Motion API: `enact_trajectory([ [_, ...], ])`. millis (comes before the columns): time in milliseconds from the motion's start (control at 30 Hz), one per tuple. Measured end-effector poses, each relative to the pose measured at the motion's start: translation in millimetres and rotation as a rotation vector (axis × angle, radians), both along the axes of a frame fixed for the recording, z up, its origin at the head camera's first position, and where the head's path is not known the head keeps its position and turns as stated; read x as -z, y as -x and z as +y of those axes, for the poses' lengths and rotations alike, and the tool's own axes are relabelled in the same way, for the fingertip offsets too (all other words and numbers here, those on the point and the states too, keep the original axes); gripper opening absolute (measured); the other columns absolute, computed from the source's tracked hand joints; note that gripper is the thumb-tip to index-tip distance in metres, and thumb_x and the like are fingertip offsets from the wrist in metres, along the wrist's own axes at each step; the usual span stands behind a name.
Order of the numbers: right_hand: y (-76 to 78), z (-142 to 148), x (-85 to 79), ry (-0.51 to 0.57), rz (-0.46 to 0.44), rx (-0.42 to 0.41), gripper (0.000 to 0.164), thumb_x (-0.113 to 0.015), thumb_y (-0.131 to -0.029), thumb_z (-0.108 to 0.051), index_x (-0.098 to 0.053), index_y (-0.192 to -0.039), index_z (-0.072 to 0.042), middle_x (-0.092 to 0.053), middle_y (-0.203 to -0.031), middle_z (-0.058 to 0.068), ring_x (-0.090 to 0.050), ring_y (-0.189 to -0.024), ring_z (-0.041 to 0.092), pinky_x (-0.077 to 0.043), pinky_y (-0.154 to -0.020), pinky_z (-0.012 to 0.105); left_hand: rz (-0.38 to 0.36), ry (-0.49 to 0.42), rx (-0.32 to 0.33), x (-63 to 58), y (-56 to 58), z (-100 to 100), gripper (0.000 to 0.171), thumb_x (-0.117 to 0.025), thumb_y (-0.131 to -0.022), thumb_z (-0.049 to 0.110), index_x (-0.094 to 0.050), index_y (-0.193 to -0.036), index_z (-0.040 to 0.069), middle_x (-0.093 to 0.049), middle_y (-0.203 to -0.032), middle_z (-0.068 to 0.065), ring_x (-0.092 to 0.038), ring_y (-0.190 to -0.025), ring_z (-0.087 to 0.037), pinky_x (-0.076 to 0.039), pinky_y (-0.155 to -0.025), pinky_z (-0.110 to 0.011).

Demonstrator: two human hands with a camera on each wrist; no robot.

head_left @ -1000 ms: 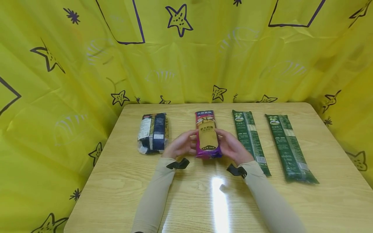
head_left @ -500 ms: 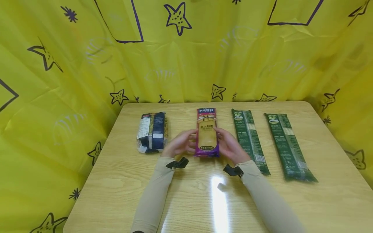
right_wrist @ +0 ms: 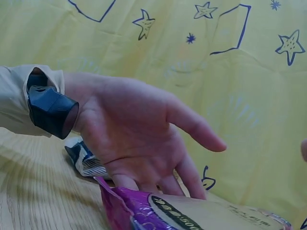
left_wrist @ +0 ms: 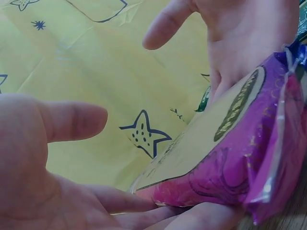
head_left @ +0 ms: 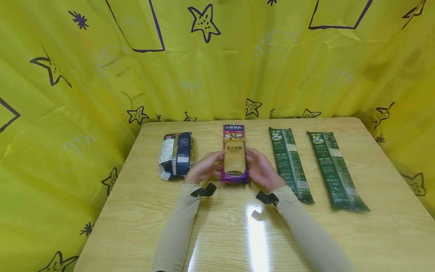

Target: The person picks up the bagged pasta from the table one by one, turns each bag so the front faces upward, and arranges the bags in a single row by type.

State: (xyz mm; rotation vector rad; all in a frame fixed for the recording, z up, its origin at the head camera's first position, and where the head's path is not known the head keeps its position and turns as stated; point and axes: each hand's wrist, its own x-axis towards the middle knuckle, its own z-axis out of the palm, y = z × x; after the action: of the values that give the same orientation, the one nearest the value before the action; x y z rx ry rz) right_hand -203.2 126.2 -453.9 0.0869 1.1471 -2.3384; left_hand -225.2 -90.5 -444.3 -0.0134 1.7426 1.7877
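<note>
Between my two hands lies a purple and gold pasta packet [head_left: 234,160], its long side pointing away from me. My left hand [head_left: 205,166] is at its left edge; in the left wrist view that hand's fingers [left_wrist: 129,199] are extended against the packet's [left_wrist: 230,172] lower side, thumb raised free. My right hand [head_left: 261,168] stands at the right edge with its thumb also off the packet. In the right wrist view the left hand [right_wrist: 139,129] shows its palm, fingertips partly hidden behind the packet [right_wrist: 216,211]. Whether the packet rests fully on the table cannot be seen.
On the wooden table [head_left: 136,223], a dark blue clear-sided pasta bag [head_left: 176,155] lies to the left. Two long green spaghetti packets, a nearer one [head_left: 289,158] and an outer one [head_left: 334,170], lie to the right. A yellow patterned curtain [head_left: 217,68] surrounds the table's back and sides.
The purple packet has shifted slightly left and straightened, both hands moving left along with it. The blue bag and green packets have stayed in place.
</note>
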Motion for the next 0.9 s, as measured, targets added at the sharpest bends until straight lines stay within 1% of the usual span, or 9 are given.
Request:
enact_trajectory([
  [67, 2.3, -2, 1.5, 0.017, 0.006, 0.000, 0.068, -0.035, -0.112, -0.038, -0.005, -0.166, -0.011, -0.009, -0.175, 0.012, -0.012, -0.162, 0.031, -0.012, -0.134, 0.048, 0.001, -0.004, -0.008, -1.2, 0.3, -1, 0.057, -0.040, -0.111, 0.035, -0.037, -0.157, 0.002, -0.042, -0.158, -0.025, -0.053, -0.139, -0.044, -0.058, -0.104, -0.048],
  [167, 5.7, -6, 4.1, 0.043, 0.010, -0.005, 0.071, -0.034, -0.112, -0.039, 0.001, -0.166, -0.010, -0.005, -0.176, 0.011, -0.008, -0.163, 0.030, -0.010, -0.134, 0.047, 0.007, -0.011, -0.027, -3.0, 1.1, -3, 0.055, -0.041, -0.111, 0.034, -0.043, -0.153, -0.001, -0.046, -0.155, -0.025, -0.055, -0.136, -0.041, -0.057, -0.104, -0.049],
  [300, 8.8, -9, 7.0, 0.059, 0.023, -0.004, 0.074, -0.031, -0.112, -0.040, 0.009, -0.165, -0.007, 0.003, -0.176, 0.012, -0.002, -0.163, 0.029, -0.006, -0.135, 0.045, 0.020, -0.002, -0.049, -3.7, 2.3, -6, 0.054, -0.042, -0.110, 0.034, -0.048, -0.150, -0.002, -0.050, -0.152, -0.025, -0.059, -0.132, -0.037, -0.061, -0.098, -0.044],
  [367, 10.1, -10, 8.2, 0.070, 0.021, 0.002, 0.075, -0.030, -0.112, -0.041, 0.010, -0.165, -0.006, 0.004, -0.175, 0.013, -0.001, -0.163, 0.029, -0.005, -0.135, 0.044, 0.021, 0.004, -0.058, -3.7, 2.8, -7, 0.053, -0.043, -0.110, 0.034, -0.048, -0.151, -0.001, -0.051, -0.151, -0.024, -0.059, -0.132, -0.036, -0.061, -0.098, -0.042],
  [433, 11.0, -11, 9.4, 0.088, 0.012, 0.010, 0.077, -0.031, -0.111, -0.042, 0.012, -0.164, -0.007, 0.007, -0.175, 0.012, 0.002, -0.163, 0.028, -0.004, -0.135, 0.043, 0.021, 0.008, -0.066, -4.0, 2.9, -7, 0.054, -0.043, -0.110, 0.034, -0.047, -0.151, -0.002, -0.051, -0.152, -0.024, -0.057, -0.134, -0.037, -0.059, -0.101, -0.044],
  [567, 13.5, -10, 11.9, 0.121, 0.010, 0.014, 0.081, -0.031, -0.111, -0.046, 0.017, -0.164, -0.008, 0.016, -0.175, 0.011, 0.010, -0.163, 0.027, 0.000, -0.135, 0.043, 0.022, 0.008, -0.076, -4.3, 2.8, -5, 0.056, -0.042, -0.111, 0.033, -0.041, -0.154, -0.003, -0.048, -0.156, -0.024, -0.050, -0.142, -0.039, -0.052, -0.111, -0.050],
  [667, 14.7, -10, 12.8, 0.139, 0.005, 0.018, 0.081, -0.030, -0.111, -0.048, 0.017, -0.163, -0.008, 0.018, -0.174, 0.011, 0.012, -0.163, 0.027, 0.002, -0.135, 0.043, 0.017, 0.004, -0.082, -4.2, 2.8, -4, 0.058, -0.042, -0.111, 0.033, -0.037, -0.156, -0.003, -0.045, -0.158, -0.023, -0.046, -0.145, -0.040, -0.047, -0.116, -0.053],
  [833, 14.5, -9, 12.6, 0.150, 0.013, -0.003, 0.081, -0.027, -0.111, -0.047, 0.022, -0.162, -0.008, 0.021, -0.173, 0.011, 0.015, -0.162, 0.027, 0.004, -0.134, 0.042, 0.013, 0.013, -0.091, -4.9, 2.9, -2, 0.059, -0.043, -0.111, 0.033, -0.037, -0.155, -0.005, -0.045, -0.157, -0.023, -0.045, -0.146, -0.040, -0.045, -0.118, -0.055],
  [900, 14.1, -9, 12.6, 0.148, 0.018, -0.003, 0.081, -0.028, -0.111, -0.047, 0.022, -0.162, -0.008, 0.021, -0.173, 0.011, 0.015, -0.163, 0.027, 0.004, -0.134, 0.042, 0.016, 0.022, -0.096, -5.2, 2.8, -1, 0.058, -0.043, -0.111, 0.033, -0.037, -0.155, -0.005, -0.044, -0.158, -0.022, -0.044, -0.146, -0.040, -0.044, -0.118, -0.055],
])
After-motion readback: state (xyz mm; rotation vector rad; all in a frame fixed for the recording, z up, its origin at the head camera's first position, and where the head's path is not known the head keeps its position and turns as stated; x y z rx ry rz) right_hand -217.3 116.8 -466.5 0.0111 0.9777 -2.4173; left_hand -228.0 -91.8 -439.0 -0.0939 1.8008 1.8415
